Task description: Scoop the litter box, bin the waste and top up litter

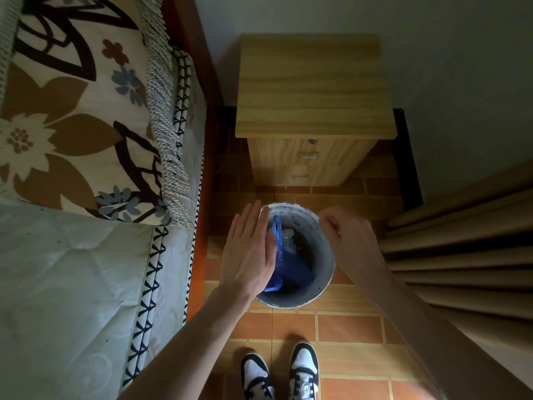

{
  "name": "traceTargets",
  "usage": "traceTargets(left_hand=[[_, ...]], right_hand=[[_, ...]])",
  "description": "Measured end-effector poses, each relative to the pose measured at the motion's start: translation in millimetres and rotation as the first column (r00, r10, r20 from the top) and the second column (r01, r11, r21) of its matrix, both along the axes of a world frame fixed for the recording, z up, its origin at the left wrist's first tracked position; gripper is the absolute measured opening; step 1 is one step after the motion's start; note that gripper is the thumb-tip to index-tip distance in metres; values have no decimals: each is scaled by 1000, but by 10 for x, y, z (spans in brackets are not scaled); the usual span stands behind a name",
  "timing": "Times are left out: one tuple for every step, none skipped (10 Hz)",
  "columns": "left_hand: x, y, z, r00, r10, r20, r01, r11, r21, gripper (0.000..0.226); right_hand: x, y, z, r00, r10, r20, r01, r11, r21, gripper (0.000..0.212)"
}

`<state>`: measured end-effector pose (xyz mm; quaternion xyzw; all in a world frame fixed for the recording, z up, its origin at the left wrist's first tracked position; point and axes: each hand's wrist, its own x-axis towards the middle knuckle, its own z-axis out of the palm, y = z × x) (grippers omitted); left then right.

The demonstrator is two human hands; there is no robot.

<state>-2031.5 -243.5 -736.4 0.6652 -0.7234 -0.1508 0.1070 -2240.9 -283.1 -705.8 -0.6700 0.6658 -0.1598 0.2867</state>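
A round white bin (327,284) stands on the tiled floor right below me. A blue plastic bag (291,269) lies inside it, one handle loop sticking up near the left rim, with some pale crumpled waste behind it. My left hand (248,255) hovers flat over the bin's left rim, fingers stretched out, right beside the bag's handle. My right hand (349,238) is at the right rim with its fingers curled in; I cannot tell whether it grips the rim. No litter box or scoop is in view.
A wooden bedside cabinet (311,88) with drawers stands just beyond the bin. A bed (72,284) with a flowered cushion (72,111) runs along the left. A pleated curtain (461,255) hangs on the right. My two shoes (304,370) are on the orange tiles.
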Motion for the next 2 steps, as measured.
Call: traceTargets(left_hand=[[12,14,128,1000,0,10,0,1000,-7,59],[-10,68,254,1000,8,-4,-8,1000,2,57]], right_hand=[[9,28,100,998,28,-48,-29,1000,-12,15],[10,74,271,997,27,-69,-32,996,-86,22]])
